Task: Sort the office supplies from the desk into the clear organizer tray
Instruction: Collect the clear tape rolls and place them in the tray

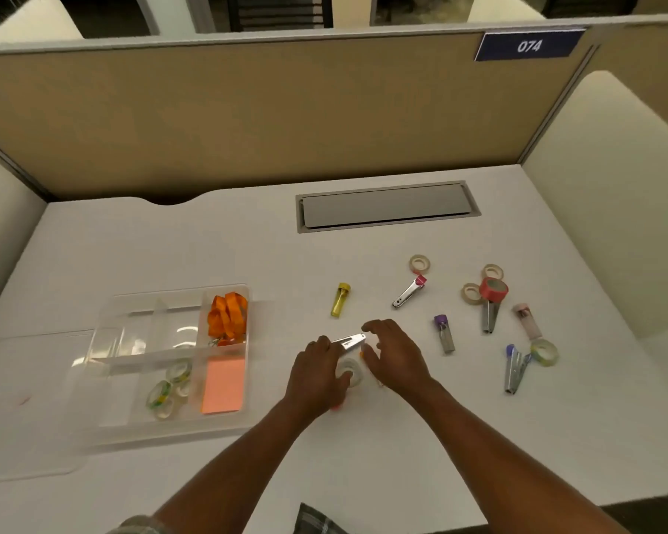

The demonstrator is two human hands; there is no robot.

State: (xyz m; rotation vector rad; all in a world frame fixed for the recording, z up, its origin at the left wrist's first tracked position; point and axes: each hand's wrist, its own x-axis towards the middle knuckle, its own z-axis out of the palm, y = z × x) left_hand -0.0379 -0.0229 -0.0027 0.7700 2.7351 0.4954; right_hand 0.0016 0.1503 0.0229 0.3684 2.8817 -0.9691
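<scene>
The clear organizer tray (pixel 151 429) lies on the desk at the left. It holds an orange lanyard (pixel 228 314), a pink sticky-note pad (pixel 223 385) and clear tape rolls (pixel 168 387). My left hand (pixel 317 375) grips a small silver stapler (pixel 351 341) and covers part of a tape roll (pixel 351 370). My right hand (pixel 396 354) hovers just right of the stapler's tip, its fingers relaxed and holding nothing. Loose on the desk are a yellow tube (pixel 340 299), a pink-tipped stapler (pixel 409 292), a purple tube (pixel 444 333) and a blue stapler (pixel 514 370).
More tape rolls (pixel 419 264) lie at the right. A red roll (pixel 493 289) sits on another stapler, beside a pink tube (pixel 527 319). A grey cable hatch (pixel 386 206) is set into the desk's back. A clear lid (pixel 28 410) lies left of the tray. Partition walls enclose the desk.
</scene>
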